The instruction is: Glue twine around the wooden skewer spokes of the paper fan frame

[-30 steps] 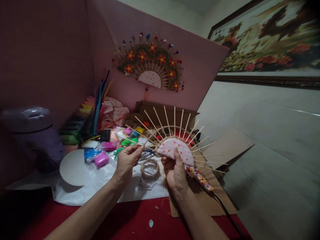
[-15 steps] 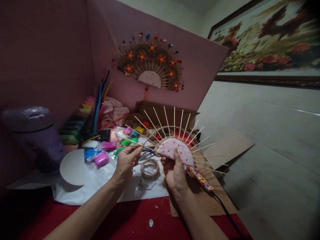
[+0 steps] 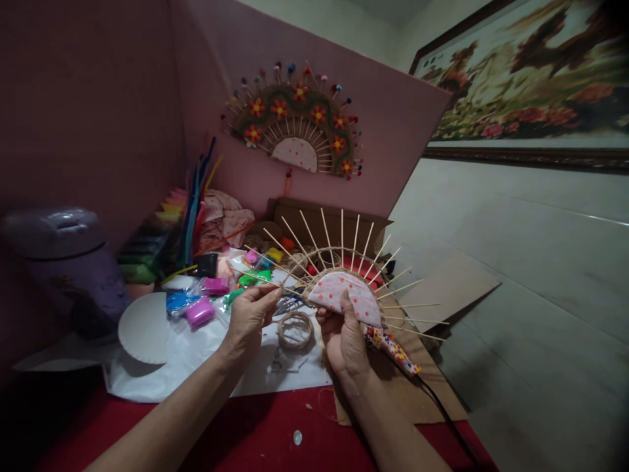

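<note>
Above the counter, held up in front of you, the half-round fan faces you with its sticks spread outward from a dotted cloth centre. Your right hand is clamped on the lower, straight edge of that centre, thumb flat on the front and fingers curled beneath. Your left hand has thumb and forefinger pinched together at the fan's left side, apparently on the twine that arcs across the sticks; the strand is too thin there for you to be sure.

Expect the fan to be light, so one hand should carry it easily. The cloth centre looks stiff enough to take a firm grip and, being fabric, is unlikely to slip, so it is the best place for you to hold. The sticks are thin and probably snap or work loose if you lean on their tips; steady them near the centre, where they are shortest in leverage. The twine should be soft, limp and rough, holding its shape only under light tension, so pinch it close to a stick and pull gently.

Below your hands, a coil of twine rests on the white sheet. Beside the fan's lower right, mind the flower-patterned tool with its black cord.
</note>
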Available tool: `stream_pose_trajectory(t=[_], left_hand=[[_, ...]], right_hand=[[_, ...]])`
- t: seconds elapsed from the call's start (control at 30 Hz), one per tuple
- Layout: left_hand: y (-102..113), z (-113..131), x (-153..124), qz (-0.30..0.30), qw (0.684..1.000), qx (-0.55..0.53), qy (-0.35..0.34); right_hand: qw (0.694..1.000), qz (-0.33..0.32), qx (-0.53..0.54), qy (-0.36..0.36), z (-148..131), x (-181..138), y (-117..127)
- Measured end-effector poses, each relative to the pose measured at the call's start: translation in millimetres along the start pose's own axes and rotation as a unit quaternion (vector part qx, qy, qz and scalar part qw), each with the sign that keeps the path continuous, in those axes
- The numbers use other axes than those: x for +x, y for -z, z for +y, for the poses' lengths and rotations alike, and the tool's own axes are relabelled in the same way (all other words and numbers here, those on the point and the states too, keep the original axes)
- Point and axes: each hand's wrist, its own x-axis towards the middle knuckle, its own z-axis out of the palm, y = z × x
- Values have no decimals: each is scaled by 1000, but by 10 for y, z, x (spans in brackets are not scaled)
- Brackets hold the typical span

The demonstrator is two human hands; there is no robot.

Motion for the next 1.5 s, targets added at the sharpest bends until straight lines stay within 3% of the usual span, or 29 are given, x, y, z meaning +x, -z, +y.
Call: stream_pose_trajectory(t=[0.73, 1.5], left_hand=[[19, -27, 19, 14, 999, 19, -37], [54, -62, 28, 0, 995, 55, -82]], right_hand=[[997, -2, -54, 60, -13, 13, -2], [999, 6, -10, 32, -12, 40, 15]])
